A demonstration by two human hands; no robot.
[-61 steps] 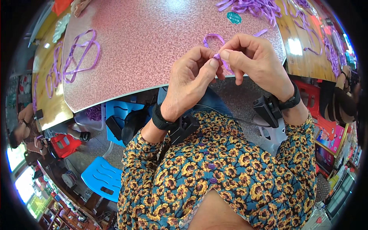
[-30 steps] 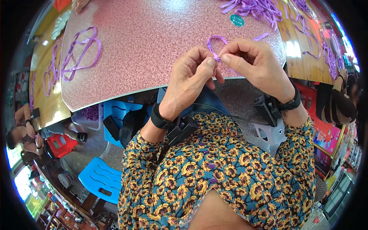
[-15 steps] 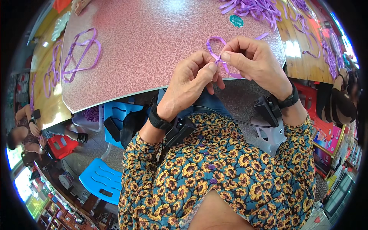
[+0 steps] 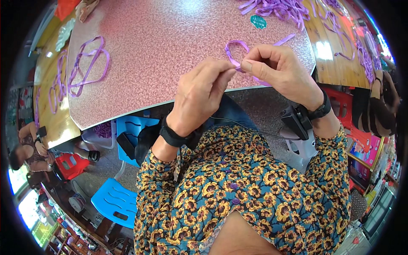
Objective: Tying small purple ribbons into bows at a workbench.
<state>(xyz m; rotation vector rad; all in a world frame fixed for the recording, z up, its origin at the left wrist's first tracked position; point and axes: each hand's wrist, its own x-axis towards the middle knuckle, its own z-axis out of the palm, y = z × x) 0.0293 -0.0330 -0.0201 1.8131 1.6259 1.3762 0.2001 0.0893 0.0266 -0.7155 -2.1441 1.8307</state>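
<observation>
A purple ribbon [image 4: 237, 42] is held between my two hands just above the near edge of the pink table [image 4: 144, 63]. It forms a loop with a small knot on its far side, and a loose end lies to the right on the tabletop. My left hand [image 4: 199, 87] pinches the ribbon between thumb and fingertips. Thumb and index finger of my right hand [image 4: 282, 72] grip it close beside, the fingertips of both hands nearly meeting. The bit of ribbon between the fingertips is partly hidden.
A heap of purple ribbons [image 4: 280, 9] lies at the far right, by a green sticker [image 4: 258, 21]. Looped ribbon [image 4: 87, 68] rests at the table's left. Blue chairs [image 4: 114, 202] stand lower left. Other people sit at left [image 4: 32, 146] and right.
My left hand has rolled over and shifted slightly left, its back now turned up, still pinching the ribbon. My right hand stays nearly in place.
</observation>
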